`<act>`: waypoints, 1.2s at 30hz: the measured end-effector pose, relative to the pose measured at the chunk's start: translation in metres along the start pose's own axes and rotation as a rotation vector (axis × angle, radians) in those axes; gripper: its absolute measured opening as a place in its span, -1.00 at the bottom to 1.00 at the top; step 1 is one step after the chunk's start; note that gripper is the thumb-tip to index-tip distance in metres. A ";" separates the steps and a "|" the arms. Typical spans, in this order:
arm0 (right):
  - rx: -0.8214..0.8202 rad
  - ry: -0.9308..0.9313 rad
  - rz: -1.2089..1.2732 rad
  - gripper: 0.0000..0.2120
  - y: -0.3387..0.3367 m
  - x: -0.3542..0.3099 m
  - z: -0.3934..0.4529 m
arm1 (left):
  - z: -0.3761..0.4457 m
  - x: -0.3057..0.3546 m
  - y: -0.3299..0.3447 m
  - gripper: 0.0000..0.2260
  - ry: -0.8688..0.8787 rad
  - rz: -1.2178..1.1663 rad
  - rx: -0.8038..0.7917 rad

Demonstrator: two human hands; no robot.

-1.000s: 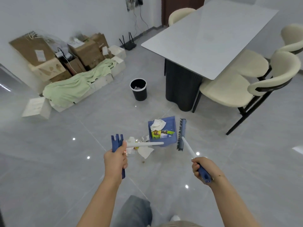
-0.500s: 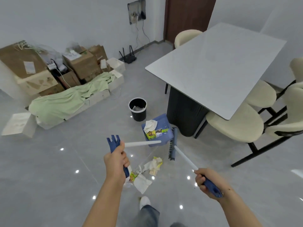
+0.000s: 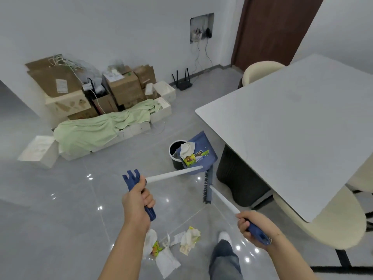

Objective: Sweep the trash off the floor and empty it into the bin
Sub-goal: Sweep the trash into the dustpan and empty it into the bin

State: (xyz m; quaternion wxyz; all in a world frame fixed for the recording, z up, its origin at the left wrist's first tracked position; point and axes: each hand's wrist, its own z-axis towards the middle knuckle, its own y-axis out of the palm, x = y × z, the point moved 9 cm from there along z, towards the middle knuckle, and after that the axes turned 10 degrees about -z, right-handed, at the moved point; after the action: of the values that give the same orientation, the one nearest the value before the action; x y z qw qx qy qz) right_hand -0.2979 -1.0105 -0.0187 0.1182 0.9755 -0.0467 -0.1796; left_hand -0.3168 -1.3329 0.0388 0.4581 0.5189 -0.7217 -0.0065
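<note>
My left hand grips the blue handle of a long-handled blue dustpan. The pan is lifted and hangs just at the right rim of the black bin. A white tissue and a green wrapper lie in the pan. My right hand grips the blue end of the broom, whose white stick runs up to a blue brush head hanging below the pan. Loose trash, paper and wrappers, lies on the floor near my feet.
A white table on a dark base stands right of the bin, with cream chairs around it. Cardboard boxes and a green cloth are piled by the left wall. A router sits by the far wall.
I have walked forward. The dustpan with its load has been carried away from the floor trash up to the bin. The broom came along. The loose trash now lies behind, near my feet.
</note>
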 end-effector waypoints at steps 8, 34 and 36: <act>-0.006 0.048 -0.105 -0.76 -0.015 -0.069 0.025 | 0.034 -0.039 0.034 -0.72 -0.053 -0.249 0.119; 0.045 0.085 -0.166 -0.72 -0.021 -0.098 0.055 | 0.106 -0.131 0.036 -0.45 -0.385 -0.711 0.243; 0.056 0.100 -0.182 -0.72 -0.022 -0.094 0.056 | 0.103 -0.136 0.029 -0.53 -0.429 -0.826 0.280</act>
State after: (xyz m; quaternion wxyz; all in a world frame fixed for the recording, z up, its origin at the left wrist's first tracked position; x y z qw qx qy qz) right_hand -0.4042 -0.9886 -0.0431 0.0762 0.9864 0.0433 -0.1394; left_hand -0.4013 -1.2653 -0.0960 0.1839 0.8055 -0.5275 -0.1975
